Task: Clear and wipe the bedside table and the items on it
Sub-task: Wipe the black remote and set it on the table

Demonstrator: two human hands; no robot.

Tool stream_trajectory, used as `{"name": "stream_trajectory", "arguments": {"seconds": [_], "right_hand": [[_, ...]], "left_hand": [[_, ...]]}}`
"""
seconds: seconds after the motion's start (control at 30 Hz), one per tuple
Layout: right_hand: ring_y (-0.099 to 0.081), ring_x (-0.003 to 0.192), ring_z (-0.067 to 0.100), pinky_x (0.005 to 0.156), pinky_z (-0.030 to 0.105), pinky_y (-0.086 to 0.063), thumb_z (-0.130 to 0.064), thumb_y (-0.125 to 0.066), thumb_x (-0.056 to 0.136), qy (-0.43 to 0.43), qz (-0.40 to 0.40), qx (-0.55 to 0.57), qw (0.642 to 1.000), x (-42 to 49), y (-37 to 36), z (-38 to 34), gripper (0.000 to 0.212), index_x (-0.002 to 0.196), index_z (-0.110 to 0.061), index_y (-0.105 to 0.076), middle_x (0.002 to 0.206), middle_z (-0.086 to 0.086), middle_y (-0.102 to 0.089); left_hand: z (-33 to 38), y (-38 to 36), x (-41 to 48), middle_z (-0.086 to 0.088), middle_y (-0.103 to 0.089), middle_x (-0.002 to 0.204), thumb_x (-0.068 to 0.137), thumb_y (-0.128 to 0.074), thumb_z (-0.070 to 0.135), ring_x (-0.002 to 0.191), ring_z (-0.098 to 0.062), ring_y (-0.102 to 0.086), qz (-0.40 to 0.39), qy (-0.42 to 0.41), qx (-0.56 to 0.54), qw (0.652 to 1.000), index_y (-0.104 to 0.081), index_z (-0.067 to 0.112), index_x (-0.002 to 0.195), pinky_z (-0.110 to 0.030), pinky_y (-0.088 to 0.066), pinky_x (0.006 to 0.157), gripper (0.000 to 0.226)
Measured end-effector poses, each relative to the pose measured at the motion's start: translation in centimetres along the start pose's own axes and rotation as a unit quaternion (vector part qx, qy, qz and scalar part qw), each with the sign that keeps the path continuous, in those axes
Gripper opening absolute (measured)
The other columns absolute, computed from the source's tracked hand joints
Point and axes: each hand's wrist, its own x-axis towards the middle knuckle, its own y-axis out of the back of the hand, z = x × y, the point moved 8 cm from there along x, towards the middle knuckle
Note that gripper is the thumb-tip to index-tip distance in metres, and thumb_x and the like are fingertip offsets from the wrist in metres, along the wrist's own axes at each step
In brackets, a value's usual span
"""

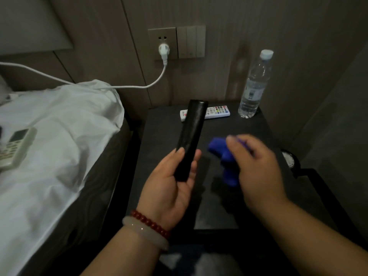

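Note:
My left hand (171, 182) holds a long black remote (191, 136) by its near end, lifted above the dark bedside table (249, 128) and pointing away from me. My right hand (256, 168), blurred, is closed on a blue cloth (223, 154) just right of the black remote, above the tabletop. A white remote (217, 112) with coloured buttons lies at the back of the table, partly hidden behind the black remote. A clear water bottle (253, 86) with a white cap stands upright at the back right corner.
A bed with white sheets (49, 136) is on the left, with a white air-conditioner remote (15, 148) lying on it. A white plug and cable (163, 51) hang from the wall socket behind the table. A round object (288, 159) sits low at the table's right.

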Motion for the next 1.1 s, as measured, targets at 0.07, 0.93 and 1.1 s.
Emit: {"name": "stream_trajectory", "arguments": {"seconds": [0.07, 0.93, 1.1], "right_hand": [[-0.063, 0.074, 0.009, 0.070, 0.027, -0.050, -0.041, -0.074, 0.073, -0.181, -0.020, 0.188, 0.965, 1.3, -1.2, 2.9, 0.024, 0.082, -0.019, -0.071, 0.076, -0.004, -0.069], [-0.058, 0.093, 0.003, 0.086, 0.009, -0.043, -0.012, -0.070, 0.085, 0.179, -0.115, -0.124, 0.969, -0.8, -2.6, -5.1, 0.034, 0.114, -0.027, -0.067, 0.109, -0.003, -0.057], [-0.054, 0.108, 0.025, 0.100, 0.032, -0.042, -0.005, -0.062, 0.082, 0.228, -0.045, -0.293, 0.927, 2.8, -1.8, -3.8, 0.045, 0.125, -0.016, -0.065, 0.116, 0.005, -0.057]], "left_hand": [[-1.4, -0.3, -0.6, -0.013, -0.071, 0.079, 0.083, -0.059, 0.008, 0.063, -0.016, -0.069, -0.013, 0.062, -0.003, 0.998, -0.065, 0.004, 0.090, -0.016, -0.054, 0.050, 0.010], [-1.4, -1.7, -2.3, -0.012, -0.047, 0.058, 0.084, -0.039, 0.046, 0.033, -0.013, -0.035, -0.110, 0.021, 0.256, 0.960, -0.057, 0.011, 0.093, -0.017, -0.033, 0.033, 0.041], [-2.9, -2.8, -3.1, -0.009, -0.038, 0.061, 0.089, -0.032, 0.052, 0.033, -0.009, -0.032, -0.197, 0.093, 0.257, 0.942, -0.057, 0.006, 0.103, -0.015, -0.031, 0.032, 0.054]]}}
